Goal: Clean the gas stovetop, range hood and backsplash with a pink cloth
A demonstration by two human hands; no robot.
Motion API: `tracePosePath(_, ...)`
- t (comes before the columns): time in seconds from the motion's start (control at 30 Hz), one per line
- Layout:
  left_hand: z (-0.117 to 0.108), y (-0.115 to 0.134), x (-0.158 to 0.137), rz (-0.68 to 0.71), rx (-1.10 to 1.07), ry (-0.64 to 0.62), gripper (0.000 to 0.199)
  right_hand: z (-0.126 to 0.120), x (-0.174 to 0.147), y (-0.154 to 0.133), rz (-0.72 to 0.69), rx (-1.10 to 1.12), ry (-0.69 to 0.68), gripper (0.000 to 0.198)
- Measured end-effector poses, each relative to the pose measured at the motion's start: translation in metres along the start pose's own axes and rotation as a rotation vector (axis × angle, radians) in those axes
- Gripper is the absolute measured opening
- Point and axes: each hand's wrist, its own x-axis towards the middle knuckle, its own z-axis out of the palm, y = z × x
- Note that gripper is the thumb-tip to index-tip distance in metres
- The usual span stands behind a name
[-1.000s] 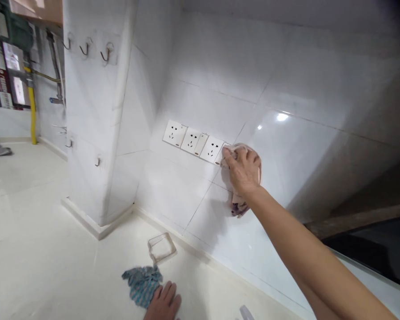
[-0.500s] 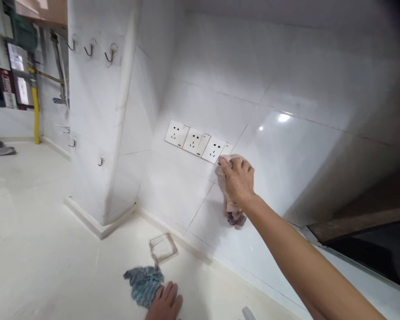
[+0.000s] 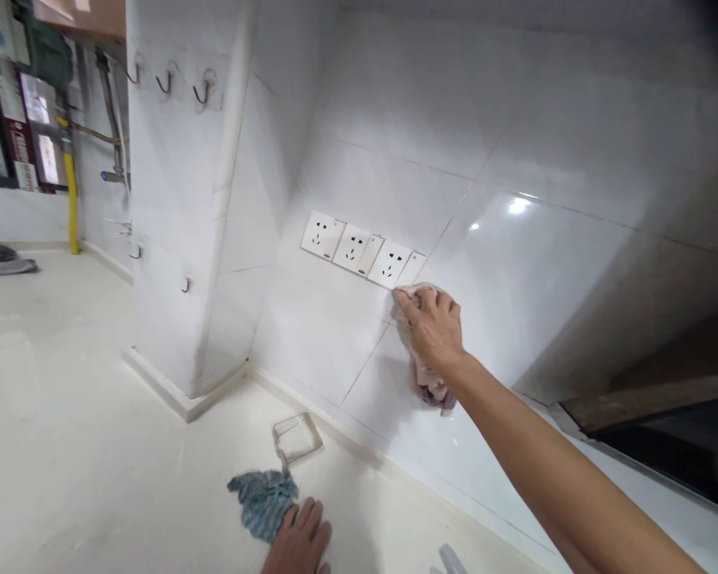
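My right hand [image 3: 435, 327] is closed round a pinkish cloth [image 3: 429, 375] with a dark purple end hanging down. It presses the cloth to the tiled wall [image 3: 347, 327], at the lower right corner of a row of white wall sockets [image 3: 388, 264]. My left hand [image 3: 302, 538] lies flat on the pale counter [image 3: 173, 502], fingers stretched out. Its fingertips touch or overlap the edge of a crumpled blue and grey striped cloth [image 3: 263, 501]; whether they hold it down is unclear. Behind that cloth lies a thin rectangular frame [image 3: 297, 438], close to the wall.
A white pillar [image 3: 179, 191] with several hooks [image 3: 202, 92] stands on the left. Further left are a yellow pipe [image 3: 72, 199] and a grey cloth [image 3: 3, 263]. A dark, glossy panel [image 3: 688, 446] juts in at right. A pale object [image 3: 451, 560] shows at the bottom edge.
My right hand and its cloth have slid slightly down from the last socket, uncovering more of its right end. The whole view has shifted a little; my left hand stays on the counter.
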Motion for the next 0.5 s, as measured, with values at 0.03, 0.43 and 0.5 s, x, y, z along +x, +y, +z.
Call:
tracePosePath(0.03, -0.0009, 0.0003, -0.0001, 0.002, -0.004, 0.000, 0.070, 0.0008, 0.0009, 0.0016, 0.016, 0.011, 0.013, 0.063)
tracePosePath(0.43, 0.0032, -0.0018, -0.0013, 0.006, 0.018, 0.008, 0.069, 0.0036, 0.0066, 0.0005, 0.043, 0.039, 0.049, 0.067)
tracePosePath(0.5, 0.0032, -0.0016, -0.0022, 0.010, 0.015, 0.019, 0.070, 0.0033, 0.0075, 0.0012, 0.047, 0.026, 0.042, 0.068)
